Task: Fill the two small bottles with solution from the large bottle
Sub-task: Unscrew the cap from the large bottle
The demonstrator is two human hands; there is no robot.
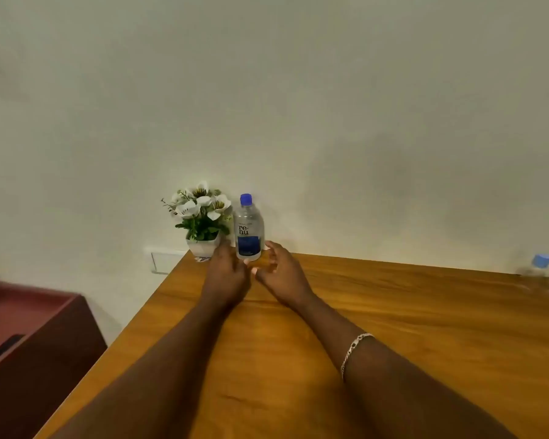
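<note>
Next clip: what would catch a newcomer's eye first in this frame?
The large bottle with its blue cap stands upright at the table's far edge, with the left hand and right hand open on either side of it. Just left of it sits a pot of white flowers.

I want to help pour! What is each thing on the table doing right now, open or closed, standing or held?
Large bottle: upright, blue cap on, partly filled.
Small bottles: far right edge, blue caps on, blurred.
Flower pot: upright beside the large bottle.
Left hand: open, at the bottle's base.
Right hand: open, not gripping.
</note>
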